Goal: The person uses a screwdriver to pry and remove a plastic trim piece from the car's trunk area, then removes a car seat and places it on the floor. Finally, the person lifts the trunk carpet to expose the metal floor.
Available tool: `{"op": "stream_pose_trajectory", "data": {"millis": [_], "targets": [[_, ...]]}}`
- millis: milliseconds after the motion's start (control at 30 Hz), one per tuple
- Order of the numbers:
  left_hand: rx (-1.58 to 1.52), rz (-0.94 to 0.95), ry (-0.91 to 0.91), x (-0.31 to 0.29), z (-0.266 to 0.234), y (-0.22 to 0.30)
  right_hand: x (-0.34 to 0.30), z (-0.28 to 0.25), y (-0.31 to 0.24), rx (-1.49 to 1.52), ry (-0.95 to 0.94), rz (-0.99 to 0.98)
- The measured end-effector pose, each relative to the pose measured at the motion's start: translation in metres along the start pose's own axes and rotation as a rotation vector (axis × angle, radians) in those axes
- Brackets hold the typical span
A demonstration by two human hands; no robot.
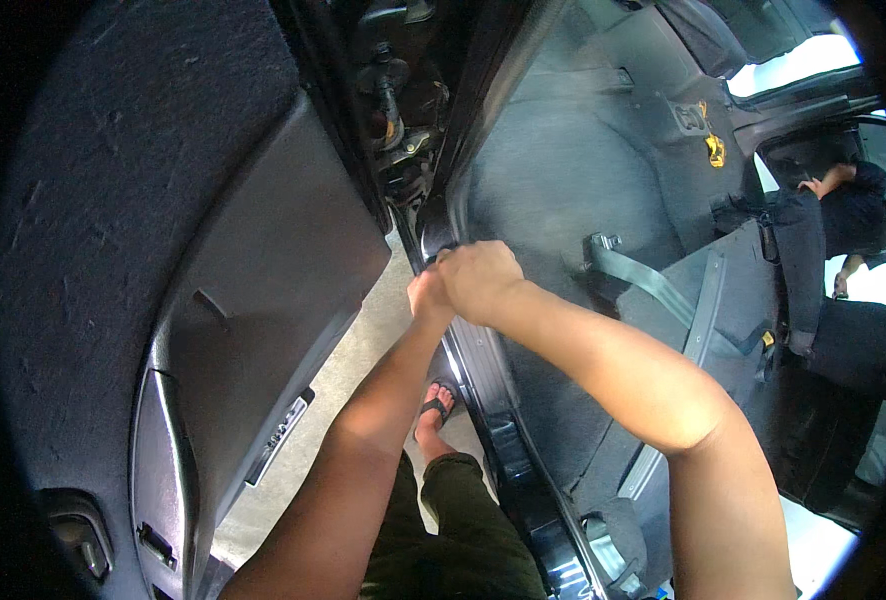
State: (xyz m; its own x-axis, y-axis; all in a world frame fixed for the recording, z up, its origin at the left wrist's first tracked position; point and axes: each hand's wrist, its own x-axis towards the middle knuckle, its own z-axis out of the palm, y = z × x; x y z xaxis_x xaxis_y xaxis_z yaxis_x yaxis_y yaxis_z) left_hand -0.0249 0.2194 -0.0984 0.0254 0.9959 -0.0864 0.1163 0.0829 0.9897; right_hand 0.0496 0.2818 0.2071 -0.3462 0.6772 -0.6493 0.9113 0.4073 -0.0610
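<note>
My two hands meet at the front end of the car's door sill [480,365], beside the black door-frame trim [439,228]. Fingers curled, my left hand [429,293] is closed against the sill edge, partly covered by the other hand. My right hand [482,279] is closed in a fist, its back toward me, next to the left hand. What either hand grips is hidden under the fingers. The grey carpeted floor [563,160] of the car begins just right of my hands.
An opened car door [273,240] with a dark panel stands at the left. Metal seat rails [705,305] cross the carpet at the right. A yellow connector [715,150] hangs on the centre trim. Another person [858,215] is at the far door opening. My sandalled foot [435,408] stands below.
</note>
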Motion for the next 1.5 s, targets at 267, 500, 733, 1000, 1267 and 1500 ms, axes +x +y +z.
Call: {"op": "stream_pose_trajectory", "data": {"millis": [267, 500, 733, 1000, 1267, 1500], "targets": [[1.005, 0.064, -0.195, 0.001, -0.011, 0.069, -0.004, 0.009, 0.002, -0.14, 0.161, -0.215], [0.803, -0.115, -0.219, 0.003, -0.011, 0.066, 0.002, 0.009, 0.008, -0.129, 0.059, -0.057], [0.817, 0.195, 0.034, -0.004, -0.001, 0.021, 0.003, 0.017, 0.012, -0.197, 0.451, -0.329], [0.796, -0.077, -0.163, 0.004, -0.002, 0.044, -0.001, 0.005, 0.006, -0.002, 0.092, 0.04], [0.95, 0.055, -0.164, 0.001, -0.01, 0.074, -0.003, 0.013, 0.018, -0.216, 0.389, -0.466], [-0.033, -0.031, 0.006, 0.006, -0.003, 0.034, 0.001, 0.008, 0.01, -0.063, 0.049, -0.062]]}}
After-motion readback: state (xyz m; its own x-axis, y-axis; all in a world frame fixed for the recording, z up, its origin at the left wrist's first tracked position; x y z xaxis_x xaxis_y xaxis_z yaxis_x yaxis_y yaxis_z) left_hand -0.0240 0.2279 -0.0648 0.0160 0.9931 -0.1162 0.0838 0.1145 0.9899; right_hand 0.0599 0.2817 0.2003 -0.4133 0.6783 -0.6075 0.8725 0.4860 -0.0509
